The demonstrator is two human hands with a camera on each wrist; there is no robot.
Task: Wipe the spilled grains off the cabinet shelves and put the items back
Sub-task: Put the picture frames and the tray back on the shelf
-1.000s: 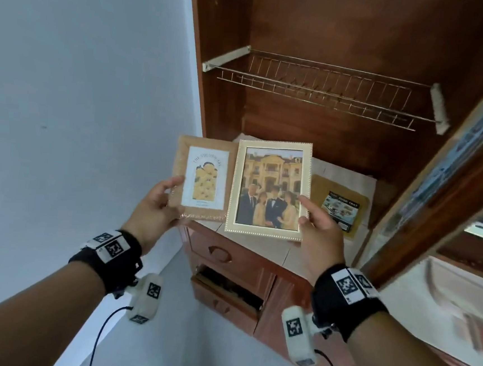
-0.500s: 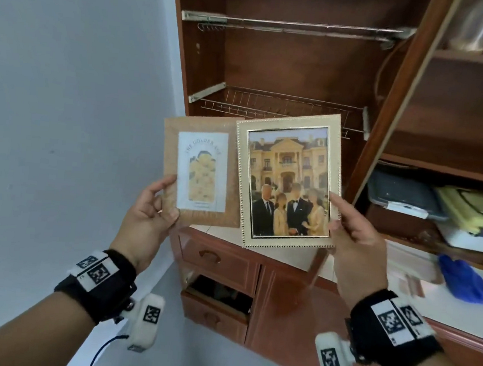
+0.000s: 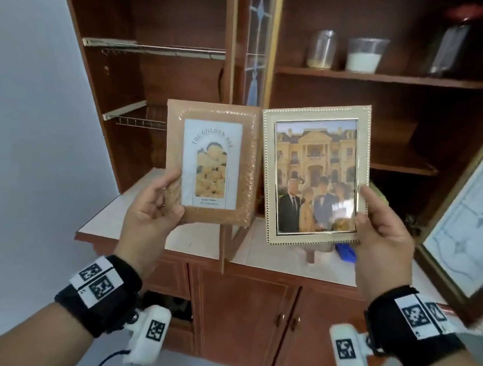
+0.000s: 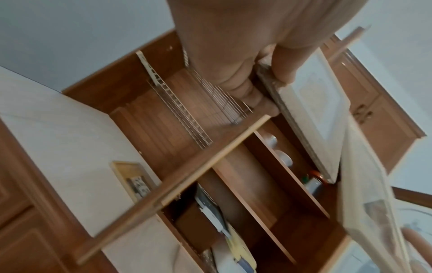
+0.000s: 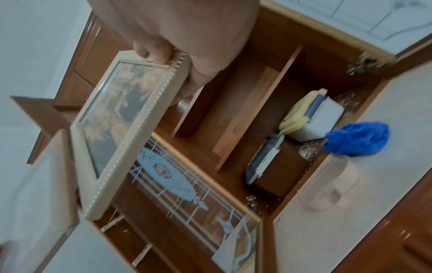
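- Your left hand [image 3: 149, 218] pinches the brown frame [image 3: 210, 162] at its 7 o'clock corner.
- Your right hand [image 3: 381, 236] grips the gold frame [image 3: 314, 174] at 4 o'clock.
- Both frames stand upright, edges touching, before the cabinet [image 3: 360, 76].

The brown frame [image 3: 210, 162] and the cream photo frame [image 3: 314, 174] have been raised from desk level. They are now held before the right-hand shelves [image 3: 384, 77].

Soft daylight — blurred, warped edges
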